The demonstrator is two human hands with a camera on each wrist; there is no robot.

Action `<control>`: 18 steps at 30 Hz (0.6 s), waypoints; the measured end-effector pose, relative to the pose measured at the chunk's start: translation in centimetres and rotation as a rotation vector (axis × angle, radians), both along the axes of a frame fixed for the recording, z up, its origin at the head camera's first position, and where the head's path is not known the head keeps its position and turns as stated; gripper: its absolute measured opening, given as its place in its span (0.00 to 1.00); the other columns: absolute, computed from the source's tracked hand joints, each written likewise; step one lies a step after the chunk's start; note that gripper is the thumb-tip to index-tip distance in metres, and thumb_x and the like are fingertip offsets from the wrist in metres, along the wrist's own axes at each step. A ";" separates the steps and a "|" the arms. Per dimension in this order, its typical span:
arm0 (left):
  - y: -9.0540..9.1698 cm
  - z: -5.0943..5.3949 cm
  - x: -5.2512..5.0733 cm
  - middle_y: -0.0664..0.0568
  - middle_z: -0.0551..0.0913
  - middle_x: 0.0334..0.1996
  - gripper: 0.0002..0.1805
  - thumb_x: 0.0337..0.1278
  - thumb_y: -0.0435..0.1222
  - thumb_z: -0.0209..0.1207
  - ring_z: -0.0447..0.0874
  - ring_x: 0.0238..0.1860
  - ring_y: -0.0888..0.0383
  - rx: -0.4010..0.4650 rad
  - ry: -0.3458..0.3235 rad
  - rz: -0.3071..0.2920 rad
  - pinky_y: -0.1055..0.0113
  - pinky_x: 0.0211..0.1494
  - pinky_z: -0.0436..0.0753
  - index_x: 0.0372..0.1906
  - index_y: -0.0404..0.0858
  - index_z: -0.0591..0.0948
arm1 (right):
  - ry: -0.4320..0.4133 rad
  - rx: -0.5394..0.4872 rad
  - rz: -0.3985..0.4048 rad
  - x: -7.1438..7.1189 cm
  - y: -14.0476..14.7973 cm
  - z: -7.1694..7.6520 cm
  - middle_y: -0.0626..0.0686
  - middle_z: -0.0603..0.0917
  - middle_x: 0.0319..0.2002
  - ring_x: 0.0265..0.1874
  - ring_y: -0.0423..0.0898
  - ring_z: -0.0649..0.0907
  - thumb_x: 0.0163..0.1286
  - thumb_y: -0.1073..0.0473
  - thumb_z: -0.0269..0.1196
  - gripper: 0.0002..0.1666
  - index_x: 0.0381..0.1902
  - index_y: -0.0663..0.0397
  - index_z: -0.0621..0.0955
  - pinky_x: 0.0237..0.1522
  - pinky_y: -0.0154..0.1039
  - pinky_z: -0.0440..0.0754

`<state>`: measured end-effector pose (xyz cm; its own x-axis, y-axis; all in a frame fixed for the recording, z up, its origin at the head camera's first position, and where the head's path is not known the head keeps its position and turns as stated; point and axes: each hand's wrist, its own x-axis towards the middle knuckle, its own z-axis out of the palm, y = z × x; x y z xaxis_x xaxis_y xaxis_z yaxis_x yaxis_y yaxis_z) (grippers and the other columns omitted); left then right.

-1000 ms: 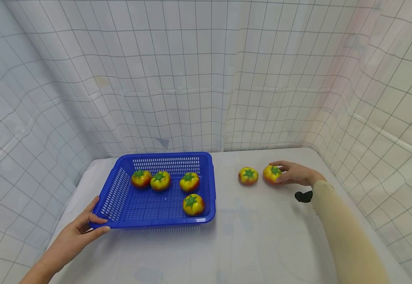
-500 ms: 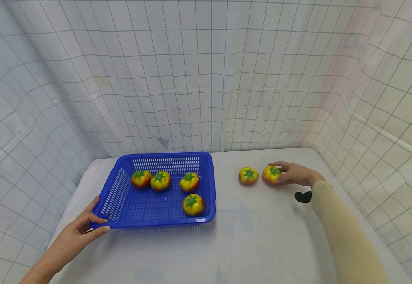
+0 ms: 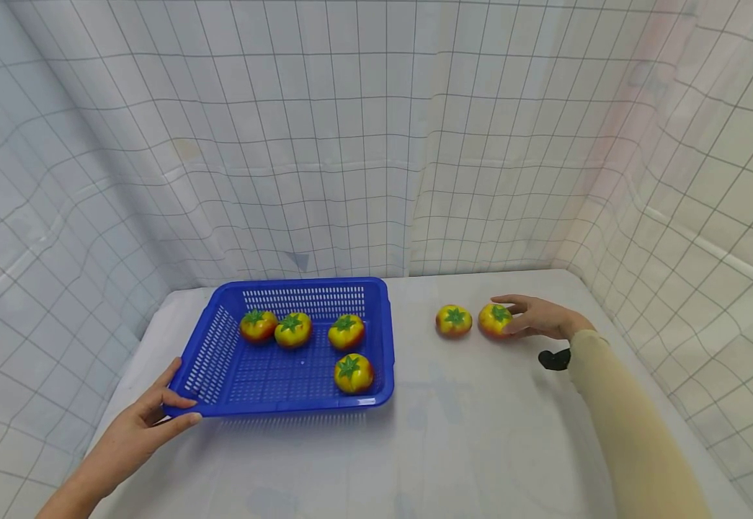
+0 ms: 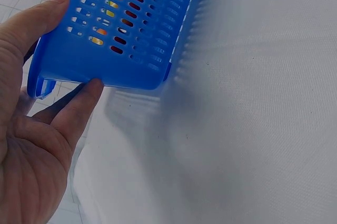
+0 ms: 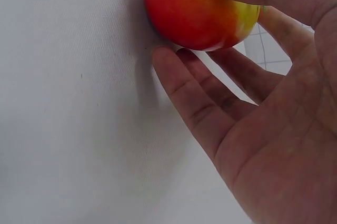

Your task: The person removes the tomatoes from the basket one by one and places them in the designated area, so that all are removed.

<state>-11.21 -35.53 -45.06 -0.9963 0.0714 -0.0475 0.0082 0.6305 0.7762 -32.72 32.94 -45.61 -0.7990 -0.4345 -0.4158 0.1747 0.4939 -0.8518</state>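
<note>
A blue basket [image 3: 269,378] stands on the left of the white table with several red-yellow toy fruits inside. My left hand [image 3: 131,436] grips its near left corner; in the left wrist view the hand [image 4: 39,140] has its thumb on the rim of the basket [image 4: 79,66] and a fingertip against the underside. On the right, my right hand [image 3: 541,319] holds a red-yellow fruit [image 3: 492,322] at table level, from its right side. The right wrist view shows the thumb over this fruit [image 5: 184,11] and the fingers of the hand [image 5: 268,129] curled around it.
Another fruit [image 3: 453,321] lies just left of the held one, not touching it. A small black object [image 3: 554,360] shows beside the right sleeve [image 3: 629,425]. White gridded curtains [image 3: 350,144] enclose the table [image 3: 454,432] at the back and sides.
The fruit at my right hand has shifted slightly left, towards the other loose one. My left hand and the basket have not visibly moved.
</note>
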 end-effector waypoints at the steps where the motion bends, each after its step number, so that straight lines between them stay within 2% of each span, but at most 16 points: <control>1: 0.0 0.0 0.0 0.42 0.40 0.83 0.16 0.69 0.45 0.65 0.59 0.70 0.20 0.001 0.000 0.000 0.85 0.47 0.74 0.49 0.36 0.80 | 0.000 0.003 -0.002 0.0 0.0 0.0 0.69 0.51 0.79 0.75 0.63 0.62 0.67 0.62 0.70 0.51 0.81 0.50 0.57 0.68 0.54 0.70; 7: 0.0 0.0 0.0 0.42 0.39 0.83 0.16 0.69 0.45 0.65 0.59 0.69 0.19 0.009 -0.003 0.000 0.85 0.47 0.74 0.49 0.36 0.80 | 0.004 0.010 -0.001 0.1 0.3 0.1 0.69 0.52 0.78 0.73 0.63 0.65 0.67 0.61 0.70 0.52 0.82 0.51 0.56 0.66 0.52 0.73; 12: -0.1 -0.1 0.0 0.42 0.39 0.83 0.16 0.70 0.44 0.65 0.58 0.70 0.19 0.020 0.010 -0.006 0.86 0.47 0.73 0.49 0.36 0.80 | 0.004 0.012 -0.005 0.1 0.6 0.8 0.68 0.54 0.78 0.70 0.61 0.69 0.68 0.63 0.70 0.52 0.82 0.51 0.55 0.64 0.51 0.76; 18: -0.1 -0.2 -0.1 0.43 0.39 0.83 0.15 0.70 0.43 0.65 0.56 0.70 0.19 0.027 0.014 -0.008 0.87 0.48 0.72 0.49 0.36 0.80 | 0.004 -0.012 0.003 0.1 1.2 1.7 0.68 0.55 0.78 0.73 0.63 0.65 0.69 0.63 0.69 0.53 0.82 0.53 0.52 0.65 0.53 0.75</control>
<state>-11.26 -35.66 -45.26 -0.9963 0.0802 -0.0314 0.0241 0.6091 0.7927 -32.62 34.19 -43.94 -0.7992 -0.4418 -0.4075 0.1697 0.4846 -0.8581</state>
